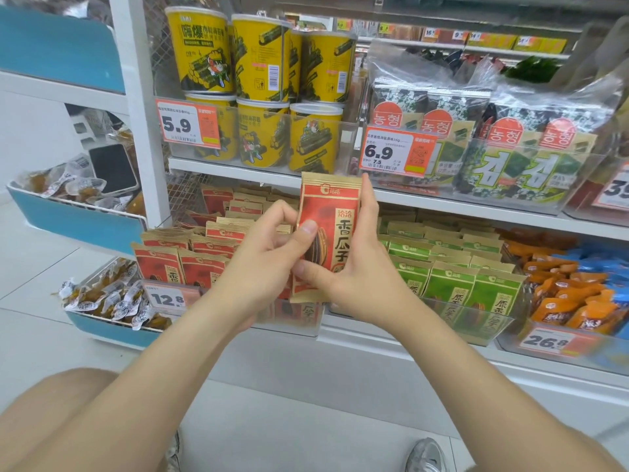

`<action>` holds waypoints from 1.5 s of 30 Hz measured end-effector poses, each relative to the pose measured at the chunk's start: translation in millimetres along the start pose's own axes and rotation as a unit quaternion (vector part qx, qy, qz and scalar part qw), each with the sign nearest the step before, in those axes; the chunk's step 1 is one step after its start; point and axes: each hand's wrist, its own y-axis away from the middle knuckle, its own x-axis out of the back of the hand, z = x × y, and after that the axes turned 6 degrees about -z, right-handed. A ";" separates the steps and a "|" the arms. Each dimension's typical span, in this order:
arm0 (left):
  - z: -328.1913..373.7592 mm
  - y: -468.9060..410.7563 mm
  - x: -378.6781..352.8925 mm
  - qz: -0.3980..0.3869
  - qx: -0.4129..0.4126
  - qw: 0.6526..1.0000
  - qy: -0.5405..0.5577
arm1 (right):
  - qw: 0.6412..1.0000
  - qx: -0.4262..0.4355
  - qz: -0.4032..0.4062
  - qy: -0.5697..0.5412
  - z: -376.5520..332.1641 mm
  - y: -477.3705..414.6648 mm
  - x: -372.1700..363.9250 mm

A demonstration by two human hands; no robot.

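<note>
The red seed packet (328, 229) is held upright above the front edge of the lower shelf (391, 347), pinched at its left side by the left hand (269, 267) and clasped by the right hand (360, 270), whose fingers (369, 206) are pressed together along its right edge.

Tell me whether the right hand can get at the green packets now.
Probably yes, once freed: the right hand and left hand both grip the red packet, but the green packets stand uncovered just beside it.
</note>
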 end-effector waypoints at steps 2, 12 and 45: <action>1.5 -3.4 5.5 0.003 -0.011 1.000 -0.016 | 0.999 -0.007 -0.008 -0.050 2.3 -3.0 5.3; -2.1 -7.4 13.2 -0.034 -0.062 0.977 -0.199 | 0.990 0.049 0.103 -0.088 1.7 -3.9 26.0; -24.9 -34.2 52.1 0.003 0.033 0.842 -0.539 | 0.897 0.144 0.127 0.398 50.8 -49.4 12.1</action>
